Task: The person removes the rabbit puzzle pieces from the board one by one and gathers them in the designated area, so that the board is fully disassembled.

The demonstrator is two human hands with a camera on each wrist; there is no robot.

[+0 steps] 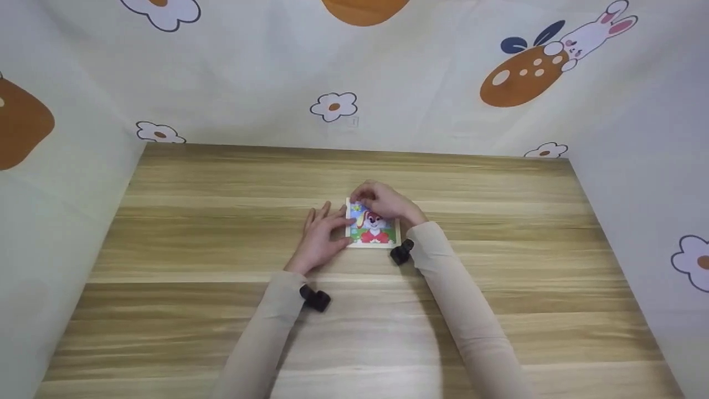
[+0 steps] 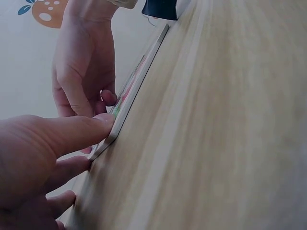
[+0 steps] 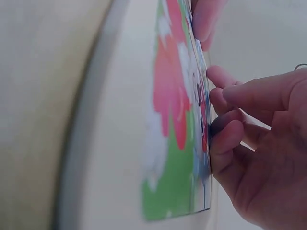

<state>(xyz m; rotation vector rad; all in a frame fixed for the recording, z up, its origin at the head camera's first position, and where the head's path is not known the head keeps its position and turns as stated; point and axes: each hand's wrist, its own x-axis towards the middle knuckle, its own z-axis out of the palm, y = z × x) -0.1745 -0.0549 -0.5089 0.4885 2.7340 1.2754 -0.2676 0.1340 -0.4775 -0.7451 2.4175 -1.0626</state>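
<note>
A small square picture puzzle (image 1: 375, 237) with a pale raised border lies on the table. It shows a cartoon animal in red over green ground, and thin seams run through the picture in the right wrist view. My left hand (image 1: 318, 239) holds its left edge, the thumb (image 2: 91, 129) over the border and the forefinger against the side. My right hand (image 1: 386, 200) reaches over the upper part, fingers curled and tips at the picture surface (image 3: 168, 158). I cannot tell whether those fingertips pinch a piece. The puzzle's upper right is hidden beneath that hand.
The wood-grain table (image 1: 210, 238) extends around the puzzle on every side. A pale cloth backdrop (image 1: 266, 72) with flowers and a rabbit print rises behind and at both sides. Black wrist cameras (image 1: 317, 299) sit on both sleeves, the right one close beside the puzzle's lower right corner.
</note>
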